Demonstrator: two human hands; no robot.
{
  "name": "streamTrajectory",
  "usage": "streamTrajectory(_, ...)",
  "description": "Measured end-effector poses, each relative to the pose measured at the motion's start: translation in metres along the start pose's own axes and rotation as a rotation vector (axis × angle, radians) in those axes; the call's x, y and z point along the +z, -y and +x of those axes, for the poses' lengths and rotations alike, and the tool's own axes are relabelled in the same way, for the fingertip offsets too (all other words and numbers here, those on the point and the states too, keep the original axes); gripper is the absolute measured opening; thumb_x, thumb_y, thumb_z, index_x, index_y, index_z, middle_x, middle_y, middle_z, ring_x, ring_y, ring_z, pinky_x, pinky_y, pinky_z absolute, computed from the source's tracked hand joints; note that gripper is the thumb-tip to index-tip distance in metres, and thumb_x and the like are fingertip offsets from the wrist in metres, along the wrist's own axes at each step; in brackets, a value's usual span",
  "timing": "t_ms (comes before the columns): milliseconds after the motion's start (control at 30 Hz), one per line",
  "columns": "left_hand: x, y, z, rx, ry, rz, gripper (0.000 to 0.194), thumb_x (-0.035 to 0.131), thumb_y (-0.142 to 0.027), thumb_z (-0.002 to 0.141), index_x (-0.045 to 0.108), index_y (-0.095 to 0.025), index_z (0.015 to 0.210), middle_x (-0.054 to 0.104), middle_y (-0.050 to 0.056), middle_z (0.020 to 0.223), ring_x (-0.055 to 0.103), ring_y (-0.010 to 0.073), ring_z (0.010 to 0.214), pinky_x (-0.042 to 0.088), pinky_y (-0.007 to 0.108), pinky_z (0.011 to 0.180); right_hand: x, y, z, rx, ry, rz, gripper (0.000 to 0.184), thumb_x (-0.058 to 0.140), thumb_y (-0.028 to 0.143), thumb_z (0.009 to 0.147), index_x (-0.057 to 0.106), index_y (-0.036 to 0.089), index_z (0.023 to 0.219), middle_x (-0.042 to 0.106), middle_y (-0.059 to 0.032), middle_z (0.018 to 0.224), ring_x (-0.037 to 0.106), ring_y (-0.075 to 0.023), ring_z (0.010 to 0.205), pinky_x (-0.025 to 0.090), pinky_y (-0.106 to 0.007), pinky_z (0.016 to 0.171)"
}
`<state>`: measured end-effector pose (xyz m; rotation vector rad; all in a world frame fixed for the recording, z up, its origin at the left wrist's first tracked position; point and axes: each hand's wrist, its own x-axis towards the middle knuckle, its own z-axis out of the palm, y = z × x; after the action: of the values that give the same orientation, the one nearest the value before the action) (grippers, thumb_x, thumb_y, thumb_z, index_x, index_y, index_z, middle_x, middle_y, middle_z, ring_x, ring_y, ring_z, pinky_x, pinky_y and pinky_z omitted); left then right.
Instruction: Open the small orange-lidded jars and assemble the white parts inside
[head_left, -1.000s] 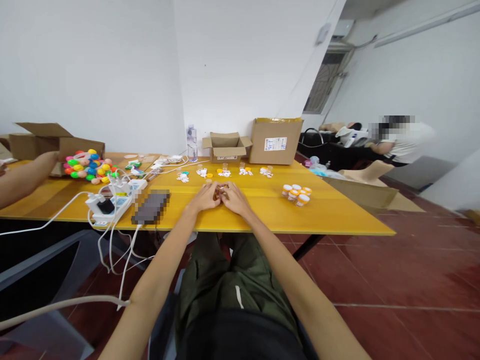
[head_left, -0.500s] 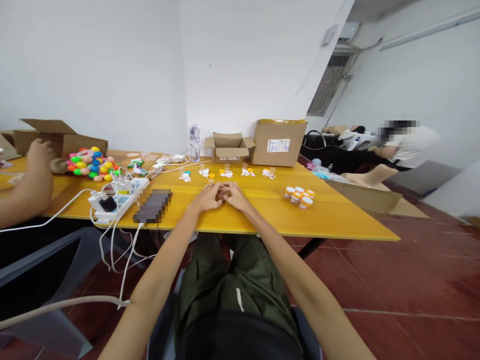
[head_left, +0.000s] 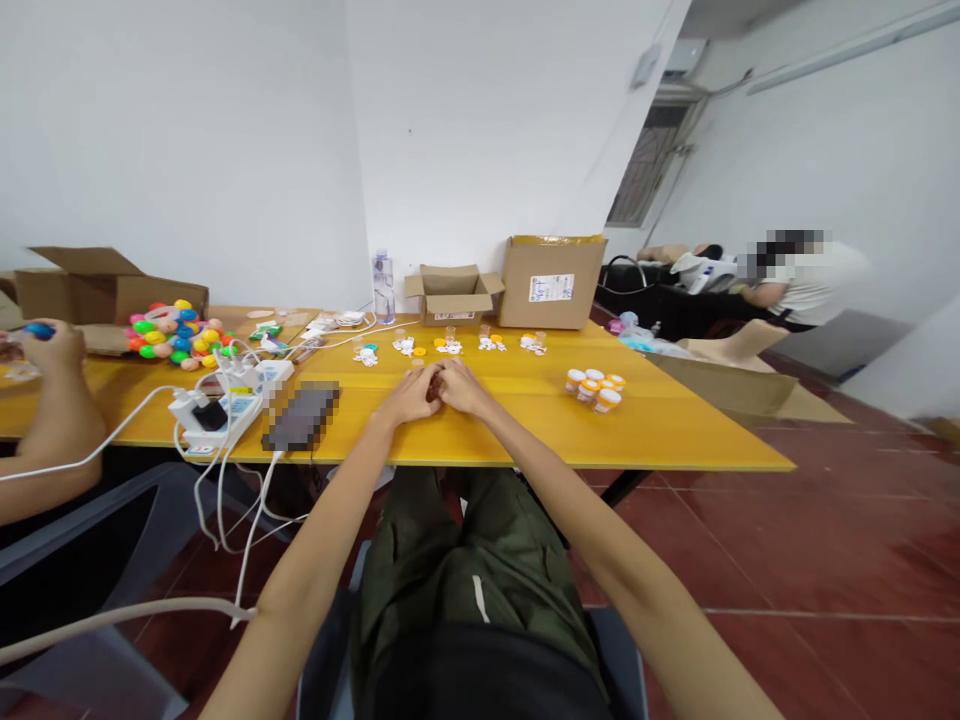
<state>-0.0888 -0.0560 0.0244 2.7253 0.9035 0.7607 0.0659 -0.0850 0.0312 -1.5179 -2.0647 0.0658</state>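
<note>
My left hand [head_left: 410, 397] and my right hand [head_left: 462, 388] meet over the yellow table [head_left: 517, 440], fingers curled towards each other. Something small and brownish shows in the gap between them, but the fingers cover most of it and I cannot make it out. Just beyond my hands, several small clear jars stand in a row with little heaps of white pieces [head_left: 448, 349] beside them. A teal lid [head_left: 370, 347] lies at the left heap, and an orange lid [head_left: 418, 352] lies between two heaps. To the right is a group of jars with orange-and-white lids [head_left: 592, 383].
An open carton [head_left: 454, 302], a larger box [head_left: 551, 290] and a water bottle [head_left: 383, 288] stand by the wall. Left are a phone [head_left: 302, 415], a power strip [head_left: 240, 405] with cables and colourful balls [head_left: 176, 335]. Another person's hand [head_left: 56, 350] holds a blue ball.
My right hand's fingers have closed further over my left, covering more of what lies between them. The other person's hand has moved down and left and now holds a blue ball.
</note>
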Motion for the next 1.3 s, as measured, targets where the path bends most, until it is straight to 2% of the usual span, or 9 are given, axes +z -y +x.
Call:
streamTrajectory(200,0.002,0.002,0.001,0.008,-0.008,-0.001,0.046,0.059,-0.019,0.073,0.056,-0.022,0.119,0.068,0.007,0.107,0.064,0.0272,0.102,0.049,0.040,0.093,0.002,-0.001,0.000,0.037,-0.021,0.039,0.019,0.061,0.005,0.074,0.067,0.022,0.069,0.069,-0.0082,0.106,0.059,-0.0260,0.107,0.050,-0.041,0.095)
streamTrajectory(433,0.004,0.005,0.000,0.023,-0.021,-0.043,0.032,0.059,-0.023,0.079,0.057,-0.024,0.110,0.068,0.005,0.101,0.064,0.0246,0.100,0.048,0.038,0.095,0.008,-0.020,-0.005,0.012,-0.161,0.147,0.015,0.062,0.012,0.081,0.069,0.022,0.072,0.066,-0.0089,0.121,0.057,-0.0268,0.118,0.048,-0.047,0.102)
streamTrajectory(600,0.003,0.003,-0.001,0.018,-0.042,-0.065,0.031,0.059,-0.024,0.081,0.055,-0.024,0.111,0.069,0.005,0.102,0.064,0.0241,0.100,0.048,0.039,0.095,0.010,-0.042,-0.017,0.062,-0.278,0.116,0.016,0.060,0.016,0.085,0.069,0.023,0.074,0.066,-0.0091,0.119,0.058,-0.0269,0.114,0.047,-0.050,0.103)
streamTrajectory(767,0.002,0.001,-0.002,0.006,-0.029,-0.048,0.023,0.060,-0.025,0.081,0.055,-0.024,0.104,0.067,0.005,0.102,0.063,0.0239,0.098,0.048,0.039,0.094,0.011,-0.056,-0.026,0.125,-0.286,0.022,0.015,0.060,0.018,0.087,0.069,0.023,0.076,0.066,-0.0107,0.116,0.058,-0.0279,0.110,0.046,-0.051,0.102)
streamTrajectory(1033,-0.001,-0.003,-0.001,0.020,-0.005,0.001,0.008,0.055,-0.024,0.086,0.060,-0.024,0.092,0.066,0.003,0.094,0.061,0.0235,0.099,0.046,0.040,0.095,0.011,-0.041,-0.034,0.029,-0.243,-0.158,0.015,0.057,0.015,0.088,0.069,0.024,0.088,0.064,-0.0113,0.118,0.055,-0.0292,0.115,0.048,-0.048,0.096)
streamTrajectory(1167,-0.001,-0.002,0.000,0.047,0.002,0.018,0.010,0.053,-0.020,0.086,0.063,-0.023,0.086,0.066,0.004,0.091,0.061,0.0230,0.098,0.044,0.038,0.096,0.010,-0.034,-0.038,-0.065,-0.264,-0.230,0.018,0.054,0.014,0.091,0.067,0.024,0.096,0.064,-0.0119,0.120,0.055,-0.0282,0.113,0.048,-0.045,0.093)
streamTrajectory(1300,0.001,-0.001,0.000,0.044,-0.015,0.010,0.011,0.054,-0.018,0.085,0.064,-0.023,0.083,0.067,0.004,0.091,0.060,0.0225,0.098,0.044,0.038,0.096,0.007,-0.027,-0.040,-0.085,-0.239,-0.260,0.017,0.052,0.014,0.093,0.066,0.022,0.097,0.065,-0.0130,0.119,0.056,-0.0275,0.111,0.048,-0.044,0.093)
